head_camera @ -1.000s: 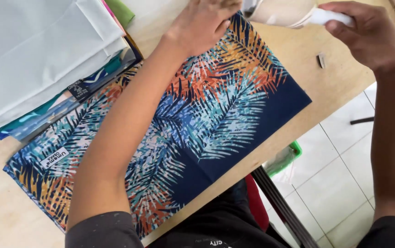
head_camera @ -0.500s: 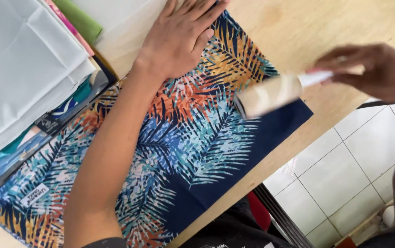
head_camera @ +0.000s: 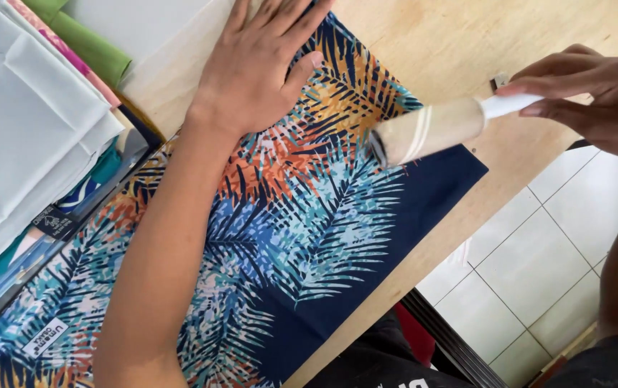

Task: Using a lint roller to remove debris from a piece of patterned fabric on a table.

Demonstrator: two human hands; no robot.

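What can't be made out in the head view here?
- Patterned cloth: near-left corner cut by the frame edge; a strip hidden under the forearm.
- Left hand: fingertips cut by the top edge.
- Lint roller: handle end hidden inside the right hand; whether the roll touches the cloth is unclear.
- Stacked fabrics: lower layers hidden beneath the white ones.
- Small dark thing on the table: too small to identify.

Navy cloth (head_camera: 301,237) printed with orange, teal and blue palm fronds; spread flat, pinned under left-hand fingers (head_camera: 280,36) at far edge. Lint roller (head_camera: 431,129), beige drum, white handle, tilted, handle pinched between right-hand fingers (head_camera: 560,79), drum end touching cloth.
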